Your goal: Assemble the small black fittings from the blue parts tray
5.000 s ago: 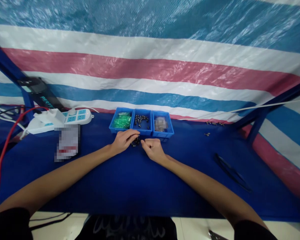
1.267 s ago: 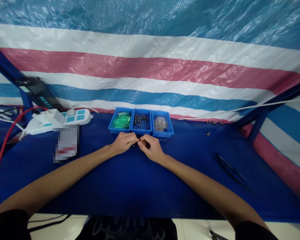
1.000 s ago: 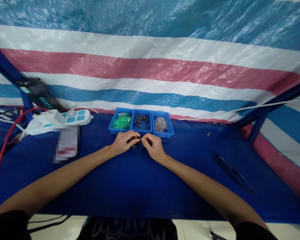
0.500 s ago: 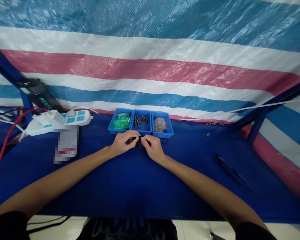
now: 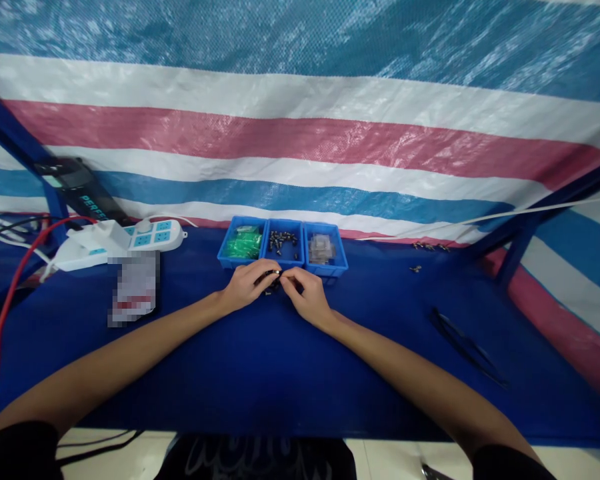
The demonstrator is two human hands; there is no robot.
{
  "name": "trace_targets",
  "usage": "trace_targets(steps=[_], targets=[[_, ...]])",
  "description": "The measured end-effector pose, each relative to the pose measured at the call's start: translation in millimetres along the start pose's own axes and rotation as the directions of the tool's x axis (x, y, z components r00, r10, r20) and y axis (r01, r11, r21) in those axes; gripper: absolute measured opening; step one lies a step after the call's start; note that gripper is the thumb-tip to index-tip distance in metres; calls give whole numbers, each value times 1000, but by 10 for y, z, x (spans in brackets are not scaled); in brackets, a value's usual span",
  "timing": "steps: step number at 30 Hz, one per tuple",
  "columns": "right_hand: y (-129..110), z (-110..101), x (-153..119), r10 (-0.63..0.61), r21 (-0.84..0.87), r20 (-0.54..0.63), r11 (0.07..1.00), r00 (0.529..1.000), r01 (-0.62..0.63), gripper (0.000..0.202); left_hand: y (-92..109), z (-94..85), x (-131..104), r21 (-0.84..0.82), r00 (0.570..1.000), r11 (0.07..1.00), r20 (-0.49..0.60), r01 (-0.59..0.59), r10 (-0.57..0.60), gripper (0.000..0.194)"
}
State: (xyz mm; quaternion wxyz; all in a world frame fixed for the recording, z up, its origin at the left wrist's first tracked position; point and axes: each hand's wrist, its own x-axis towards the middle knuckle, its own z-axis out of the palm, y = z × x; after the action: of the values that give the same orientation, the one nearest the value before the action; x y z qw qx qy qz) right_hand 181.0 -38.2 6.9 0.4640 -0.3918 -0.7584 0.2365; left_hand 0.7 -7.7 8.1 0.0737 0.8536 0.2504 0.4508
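Note:
My left hand point(image 5: 247, 285) is closed in a pinch on a small dark metal part point(image 5: 275, 273). Fingertips of my right hand point(image 5: 307, 293) are pressed together at the same spot, nearly touching the left ones; what they hold is too small to name. A few small dark pieces point(image 5: 269, 291) lie on the table just under my hands. Behind them stand three blue bins side by side: the left bin holds green plastic bags point(image 5: 243, 243), the middle one small metal fittings point(image 5: 283, 240), the right one clear plastic pieces point(image 5: 321, 249).
Left on the blue table point(image 5: 280, 373) are a white power strip point(image 5: 155, 236), a pixelated packet point(image 5: 136, 287) and a red cable point(image 5: 11, 300). On the right lie black tweezers point(image 5: 467, 347) and small metal parts point(image 5: 430, 247). A striped sheet point(image 5: 300, 140) hangs behind.
My left fingers have shifted slightly around the small part, and more of the dark pieces beneath my hands show. Both hands stay close together in nearly the same place.

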Motion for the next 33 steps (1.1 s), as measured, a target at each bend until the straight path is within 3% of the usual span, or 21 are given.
trace_targets(steps=[4, 22, 33], targets=[[-10, -6, 8, -4, -2, 3, 1000, 1000, 4, 18, -6, -4, 2, 27, 1000, 999, -13, -17, 18, 15], [20, 6, -3, -3, 4, 2, 1000, 1000, 3, 16, -94, 41, -61, 52, 984, 998, 168, 47, -55, 20], [25, 2, 9, -2, -1, 65, 1000, 998, 2, 19, -120, 46, -91, 39, 983, 999, 182, -5, -2, 20]])
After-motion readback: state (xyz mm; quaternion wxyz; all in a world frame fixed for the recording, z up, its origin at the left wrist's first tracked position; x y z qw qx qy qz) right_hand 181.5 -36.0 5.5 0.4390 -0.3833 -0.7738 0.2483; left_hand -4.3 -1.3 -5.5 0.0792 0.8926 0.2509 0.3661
